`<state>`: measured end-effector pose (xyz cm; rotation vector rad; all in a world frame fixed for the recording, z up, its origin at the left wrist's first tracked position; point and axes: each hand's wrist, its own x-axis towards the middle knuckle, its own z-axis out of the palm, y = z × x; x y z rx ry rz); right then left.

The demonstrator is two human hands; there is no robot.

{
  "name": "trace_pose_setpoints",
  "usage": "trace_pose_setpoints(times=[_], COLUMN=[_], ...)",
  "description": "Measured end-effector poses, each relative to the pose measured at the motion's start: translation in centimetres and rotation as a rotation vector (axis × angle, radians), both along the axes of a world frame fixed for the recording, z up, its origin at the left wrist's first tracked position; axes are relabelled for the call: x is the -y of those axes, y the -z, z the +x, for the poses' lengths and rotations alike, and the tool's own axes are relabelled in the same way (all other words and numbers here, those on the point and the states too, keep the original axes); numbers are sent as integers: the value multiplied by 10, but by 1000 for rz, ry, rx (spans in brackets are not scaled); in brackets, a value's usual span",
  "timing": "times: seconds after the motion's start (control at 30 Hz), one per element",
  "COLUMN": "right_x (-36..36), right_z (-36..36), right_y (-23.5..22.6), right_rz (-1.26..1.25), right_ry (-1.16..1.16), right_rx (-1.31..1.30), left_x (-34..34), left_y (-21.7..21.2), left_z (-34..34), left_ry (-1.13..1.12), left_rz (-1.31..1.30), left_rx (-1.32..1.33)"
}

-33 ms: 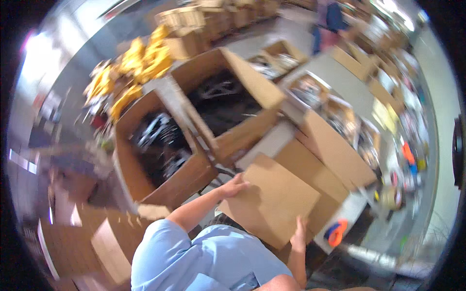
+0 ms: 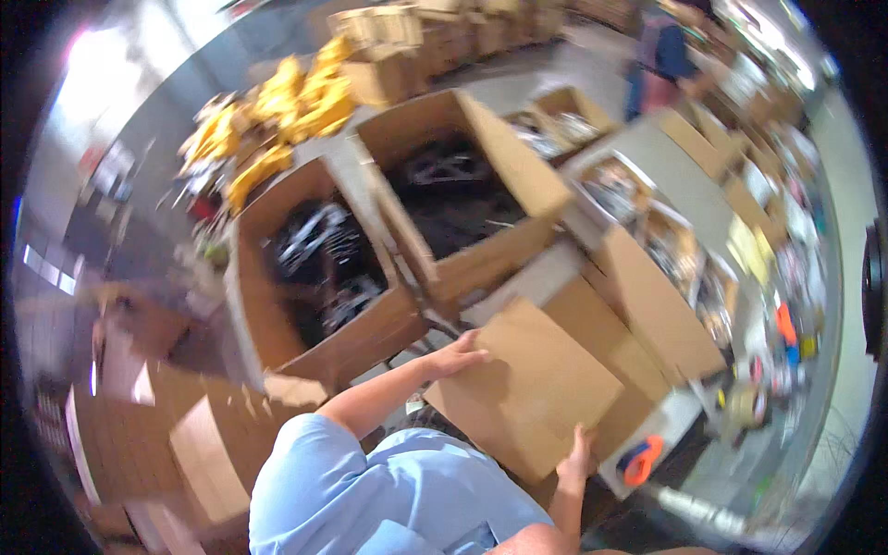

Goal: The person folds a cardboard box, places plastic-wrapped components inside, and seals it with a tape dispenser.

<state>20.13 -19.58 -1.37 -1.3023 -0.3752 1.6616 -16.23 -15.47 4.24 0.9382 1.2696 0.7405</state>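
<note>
A flat, plain brown cardboard sheet (image 2: 532, 384) is held in front of me, tilted. My left hand (image 2: 462, 354) grips its upper left edge, with the fingers lying over its face. My right hand (image 2: 575, 457) is closed on the lower right edge, its thumb on top. Whether the sheet is a single layer or a folded carton, I cannot tell. Just beyond it lies an open cardboard carton (image 2: 606, 333) with a raised flap (image 2: 657, 301), partly hidden by the sheet.
Two large open boxes with dark linings, a left box (image 2: 365, 342) and a farther box (image 2: 499, 250), hold metallic pieces. Yellow bags (image 2: 301, 102) are heaped behind. An orange-and-blue tape dispenser (image 2: 640, 461) sits right of the sheet. Stacked cardboard (image 2: 148, 444) stands left. A person (image 2: 661, 55) is far right.
The surroundings have shifted to the right in the picture. Both hands and the cardboard sheet appear slightly farther right, with the same grip.
</note>
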Motion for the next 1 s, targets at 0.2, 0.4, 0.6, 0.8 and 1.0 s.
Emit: trace_pose_setpoints(times=[0.2,0.4,0.6,0.8,1.0], right_x=[-32,-11,66,176,268], right_z=[-67,-327,-588,-798,-909], right_y=[-53,-177,-213,-156,6], right_rz=[-3,18,333,533,767], right_ry=[-555,-890,-1328,-1539,-1672], right_rx=[-139,-424,-269,182,748], left_x=[111,305,534,619,619], left_y=[-174,-236,-155,-100,-107], left_z=[-136,-282,-352,-327,-320], left_ry=[-160,-665,-1454,-1538,-1367], left_rz=[353,618,56,-69,-111], left_rx=[247,163,-721,-1109,-1312])
